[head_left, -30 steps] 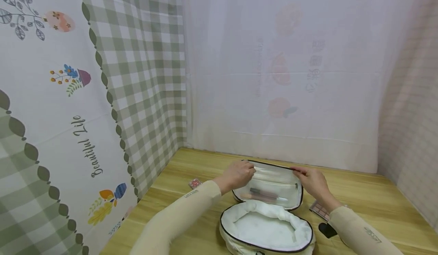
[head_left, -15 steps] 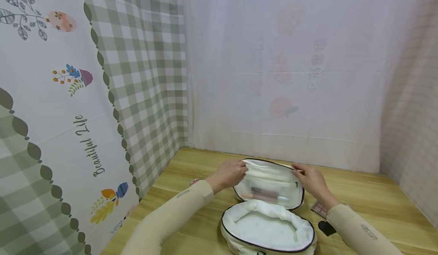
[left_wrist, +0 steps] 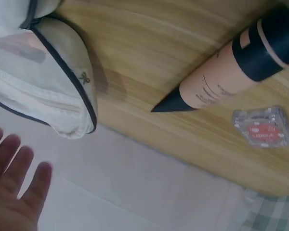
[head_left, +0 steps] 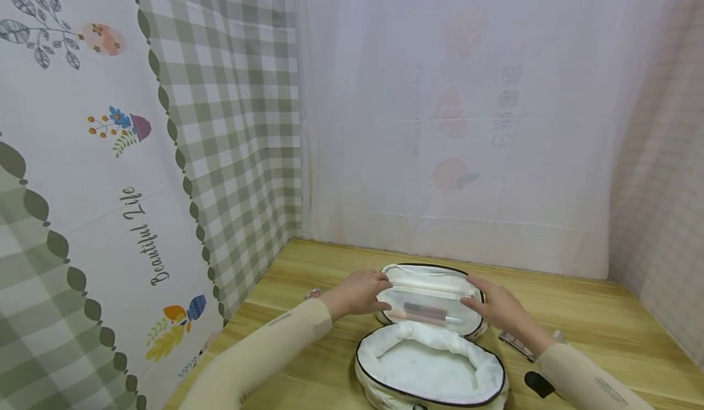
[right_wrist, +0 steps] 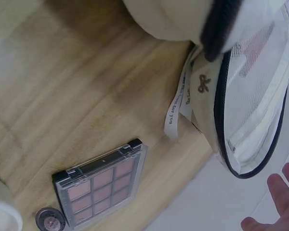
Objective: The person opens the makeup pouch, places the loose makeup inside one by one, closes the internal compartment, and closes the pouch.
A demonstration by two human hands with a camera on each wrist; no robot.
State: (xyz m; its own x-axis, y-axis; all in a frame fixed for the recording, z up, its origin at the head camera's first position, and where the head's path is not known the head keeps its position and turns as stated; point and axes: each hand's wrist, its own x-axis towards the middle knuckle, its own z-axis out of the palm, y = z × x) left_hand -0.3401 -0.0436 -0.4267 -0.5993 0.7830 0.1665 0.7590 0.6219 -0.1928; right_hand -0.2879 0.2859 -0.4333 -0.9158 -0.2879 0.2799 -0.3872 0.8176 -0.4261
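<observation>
Loose fingers, raised lid [head_left: 429, 280] – flop and knock-over risks

Far left: small blush case [head_left: 313, 293] on the table [head_left: 594, 318], and a bottle [left_wrist: 214, 79] near it, hidden from the head view. A careless sweep of the left sleeve [head_left: 275, 343] could tip or roll the bottle; can't tell if it stands or lies.

Left hand [head_left: 359, 292]: fingers spread, thumb apart, holding nothing, by the lid's left edge. Contact unclear.

Middle: bag [head_left: 371, 389] on the table in front of the person, its lid raised on the far side. The lid looks soft and has no grip on it, so it could flop back or fold inward. Makeup tubes [head_left: 431, 313] show through the lid's mesh pocket [head_left: 454, 306]; can't tell if the zip is fully done up – a gap there could let them slide out when the lid tilts.

Right hand [head_left: 503, 306]: fingers and thumb wide, nothing held, at the lid's right edge. Touch can't be confirmed.

Right: the eyeshadow palette [right_wrist: 102, 192] sits close by the right sleeve [head_left: 583, 376], with a small round pot [right_wrist: 50, 220] just beside it. A dragging forearm could shove either.
</observation>
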